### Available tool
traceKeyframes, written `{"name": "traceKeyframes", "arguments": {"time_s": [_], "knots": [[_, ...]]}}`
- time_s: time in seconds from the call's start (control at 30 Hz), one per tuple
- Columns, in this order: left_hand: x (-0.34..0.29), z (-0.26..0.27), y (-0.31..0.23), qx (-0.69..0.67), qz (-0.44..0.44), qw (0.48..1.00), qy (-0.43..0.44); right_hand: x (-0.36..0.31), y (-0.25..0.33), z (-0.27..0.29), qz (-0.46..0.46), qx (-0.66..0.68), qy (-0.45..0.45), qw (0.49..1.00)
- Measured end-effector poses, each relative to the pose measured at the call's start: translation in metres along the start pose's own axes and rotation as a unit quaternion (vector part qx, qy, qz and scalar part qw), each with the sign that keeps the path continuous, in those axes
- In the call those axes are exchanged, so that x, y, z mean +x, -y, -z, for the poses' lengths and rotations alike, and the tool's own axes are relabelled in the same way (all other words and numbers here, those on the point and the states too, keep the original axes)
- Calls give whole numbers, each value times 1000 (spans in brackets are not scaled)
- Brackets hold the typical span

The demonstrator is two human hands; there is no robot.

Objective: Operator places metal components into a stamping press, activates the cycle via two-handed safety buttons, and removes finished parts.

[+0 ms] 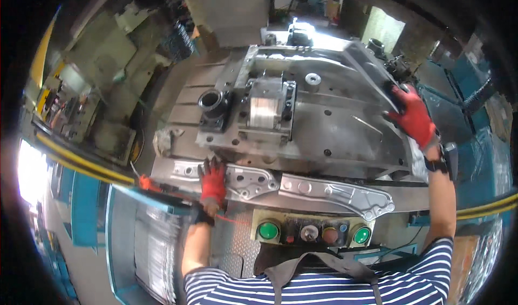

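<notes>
Two long silvery stamped metal brackets lie end to end along the front edge of the machine bed. My left hand [213, 182], in a red glove with dark fingertips, rests on the left bracket [251, 180], fingers stretched out. To its right lies the second bracket [340, 193], untouched. Farther off at the right, my right hand [414, 116], gloved alike, has thumb and fingers around the near end of a long grey metal strip [368, 67]. That strip slants away to the far left and looks blurred.
The steel bed [345, 127] carries a block-shaped die [265, 111] and a round post [213, 101]. A control box [310, 232] with green buttons sits below the front edge. At lower left stands a blue bin [116, 240] of stacked metal parts; a yellow-black bar [86, 162] runs beside it.
</notes>
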State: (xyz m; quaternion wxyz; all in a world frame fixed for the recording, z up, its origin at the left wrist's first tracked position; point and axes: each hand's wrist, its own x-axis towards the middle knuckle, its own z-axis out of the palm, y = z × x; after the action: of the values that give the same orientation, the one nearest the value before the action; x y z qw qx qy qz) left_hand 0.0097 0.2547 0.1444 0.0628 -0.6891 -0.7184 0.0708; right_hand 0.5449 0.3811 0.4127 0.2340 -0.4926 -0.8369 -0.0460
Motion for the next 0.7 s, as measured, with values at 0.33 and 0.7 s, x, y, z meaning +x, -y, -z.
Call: {"name": "traceKeyframes", "arguments": {"time_s": [0.33, 0.7], "knots": [[-51, 15, 2, -159, 136, 977, -39, 186, 11, -94, 140, -104, 117, 978], [-86, -16, 5, -172, 191, 962, -89, 211, -4, -162, 81, -110, 203, 970]]}}
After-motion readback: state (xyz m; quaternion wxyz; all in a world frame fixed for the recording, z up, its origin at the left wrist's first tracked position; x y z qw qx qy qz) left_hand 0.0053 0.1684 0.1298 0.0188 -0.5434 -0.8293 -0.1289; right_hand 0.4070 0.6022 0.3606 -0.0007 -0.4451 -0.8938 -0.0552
